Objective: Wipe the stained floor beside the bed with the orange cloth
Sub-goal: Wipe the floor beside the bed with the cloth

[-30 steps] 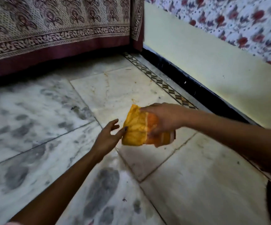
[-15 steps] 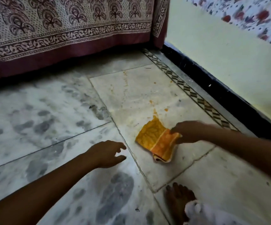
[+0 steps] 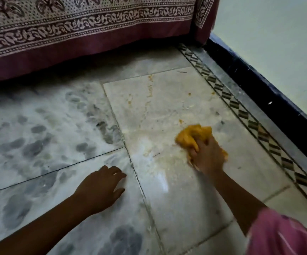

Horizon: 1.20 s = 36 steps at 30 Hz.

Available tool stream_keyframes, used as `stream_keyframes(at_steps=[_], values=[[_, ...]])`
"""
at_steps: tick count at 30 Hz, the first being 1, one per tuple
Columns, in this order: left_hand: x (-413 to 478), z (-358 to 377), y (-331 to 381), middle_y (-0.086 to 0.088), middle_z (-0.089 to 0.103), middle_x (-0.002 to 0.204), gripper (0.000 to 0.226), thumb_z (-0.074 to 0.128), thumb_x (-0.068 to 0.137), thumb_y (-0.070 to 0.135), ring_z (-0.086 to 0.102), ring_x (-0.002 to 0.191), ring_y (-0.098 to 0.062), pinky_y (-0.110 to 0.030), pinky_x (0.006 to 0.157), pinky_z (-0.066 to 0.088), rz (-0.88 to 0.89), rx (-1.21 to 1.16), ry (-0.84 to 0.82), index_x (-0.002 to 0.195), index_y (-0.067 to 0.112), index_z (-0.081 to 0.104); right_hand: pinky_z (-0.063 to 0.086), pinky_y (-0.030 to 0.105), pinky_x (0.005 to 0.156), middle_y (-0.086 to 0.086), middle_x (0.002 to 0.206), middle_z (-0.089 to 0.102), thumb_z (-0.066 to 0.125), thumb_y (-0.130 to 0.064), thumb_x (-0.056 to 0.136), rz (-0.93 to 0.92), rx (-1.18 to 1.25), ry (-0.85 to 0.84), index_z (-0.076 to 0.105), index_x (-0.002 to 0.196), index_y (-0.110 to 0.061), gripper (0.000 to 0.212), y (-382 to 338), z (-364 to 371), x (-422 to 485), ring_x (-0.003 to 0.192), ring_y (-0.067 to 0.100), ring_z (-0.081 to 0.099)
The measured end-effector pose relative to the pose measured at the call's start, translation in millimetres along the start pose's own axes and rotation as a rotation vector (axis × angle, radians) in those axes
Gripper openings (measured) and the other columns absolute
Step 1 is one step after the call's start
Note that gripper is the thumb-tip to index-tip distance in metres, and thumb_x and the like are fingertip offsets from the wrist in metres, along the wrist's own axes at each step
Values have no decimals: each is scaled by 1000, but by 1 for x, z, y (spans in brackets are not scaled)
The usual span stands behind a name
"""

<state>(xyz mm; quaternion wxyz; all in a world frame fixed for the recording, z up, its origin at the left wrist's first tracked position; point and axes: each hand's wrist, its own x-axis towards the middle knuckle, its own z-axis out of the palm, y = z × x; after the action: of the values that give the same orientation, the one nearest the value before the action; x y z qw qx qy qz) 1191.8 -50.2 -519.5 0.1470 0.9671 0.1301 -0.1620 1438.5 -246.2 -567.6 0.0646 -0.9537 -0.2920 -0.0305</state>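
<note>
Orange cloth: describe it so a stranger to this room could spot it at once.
From the patterned bedspread at the top, drop to the pale floor tile beside the zigzag border strip. There the right hand grips the orange cloth, bunched: the only solid bright orange among faint smears.

The stained floor (image 3: 167,111) carries an orange cloth (image 3: 189,138).

One head-worn wide-angle view, facing forward and down, close above the floor (image 3: 176,208), bed (image 3: 86,34) beyond the fingers (image 3: 112,171), wall (image 3: 278,43) to their right
</note>
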Motion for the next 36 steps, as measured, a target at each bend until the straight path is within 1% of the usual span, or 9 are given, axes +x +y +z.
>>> stream_keyframes(at_steps=[4,8,13,19,23,28,32,34,36], values=[[3,9,-4,6,37,141,53,39,94,45,39,125,-13,-23,98,37,-102,-105,14,143,26,27,50,45,80,16,122,50,48,-45,79,-258,82,-38,56,124,-30,49,-63,13,15,101,38,54],[10,9,-8,8,38,133,48,39,94,44,42,118,-9,-18,93,38,-149,-159,26,139,29,33,50,28,62,2,103,54,61,-51,64,-640,246,-115,50,125,-44,62,8,0,-58,81,23,59],[42,8,16,-3,37,130,49,47,91,41,40,117,-18,-29,94,41,-152,-190,25,136,24,39,49,31,57,5,102,50,52,-50,63,-345,114,55,60,115,-39,54,93,-6,-3,73,32,63],[88,-23,49,-2,33,142,54,44,92,46,36,127,-19,-28,104,32,-90,-76,-280,141,24,31,48,45,71,21,115,54,43,-51,68,-15,102,19,62,113,-26,55,-9,18,70,87,41,58],[114,-77,48,-6,33,146,57,39,94,47,35,132,-21,-25,103,27,-129,126,-441,143,20,26,51,35,65,8,113,44,50,-56,67,-445,247,-131,51,125,-38,61,-3,9,-4,79,30,61],[143,-107,55,-4,42,140,53,40,94,47,42,125,-18,-24,100,32,-72,100,-253,141,23,30,44,24,61,2,100,49,60,-59,69,-898,158,-189,47,130,-41,65,126,-12,-1,79,18,54],[172,-70,73,-3,41,141,51,42,93,47,42,126,-21,-29,101,34,-91,28,-181,138,23,37,48,27,61,7,104,52,47,-62,72,-573,80,-291,52,129,-38,62,148,-24,67,80,25,62],[185,-48,82,-5,42,137,46,41,93,44,44,121,-23,-32,97,39,-99,19,-102,132,20,43,48,33,79,11,124,52,45,-61,77,-350,114,-282,47,133,-37,62,119,-27,90,104,30,59],[192,-35,86,-5,42,131,42,43,93,40,45,116,-23,-32,90,43,-67,61,-44,128,17,46,36,25,93,8,139,47,55,-48,86,-261,190,-466,47,135,-28,54,89,-38,111,124,25,46]])
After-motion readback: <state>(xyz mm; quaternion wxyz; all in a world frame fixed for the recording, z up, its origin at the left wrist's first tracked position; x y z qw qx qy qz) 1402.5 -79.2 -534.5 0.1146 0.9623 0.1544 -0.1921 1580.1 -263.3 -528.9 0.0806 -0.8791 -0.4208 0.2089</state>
